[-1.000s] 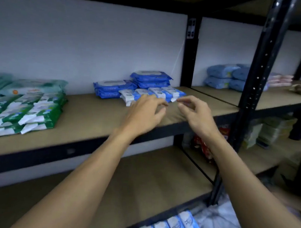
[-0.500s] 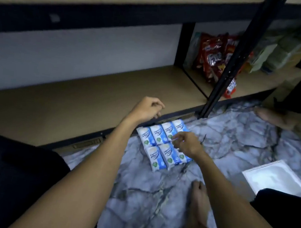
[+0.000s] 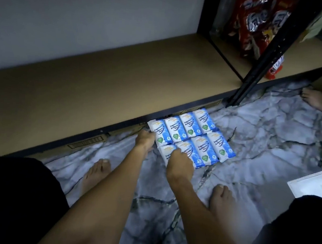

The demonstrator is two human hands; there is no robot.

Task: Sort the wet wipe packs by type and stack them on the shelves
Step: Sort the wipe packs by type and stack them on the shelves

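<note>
Several blue-and-white antibacterial wet wipe packs (image 3: 204, 133) lie in two rows on the marble floor (image 3: 261, 142), right against the front edge of the bottom shelf (image 3: 101, 81). My left hand (image 3: 145, 141) curls its fingers around the left edge of the top-left pack. My right hand (image 3: 180, 167) comes down over the lower-left packs, its fingers bent onto them and mostly hidden under the back of the hand.
A black shelf upright (image 3: 258, 68) stands right of the packs. Red snack bags (image 3: 258, 23) fill the neighbouring bay. My bare feet (image 3: 95, 172) flank my arms. Another person's foot (image 3: 318, 98) is at the far right, a white sheet (image 3: 318, 184) lower right.
My view dropped from the upper shelf to the floor. Both hands left the shelved packs, came down, and now hold the left side of the packs on the floor.
</note>
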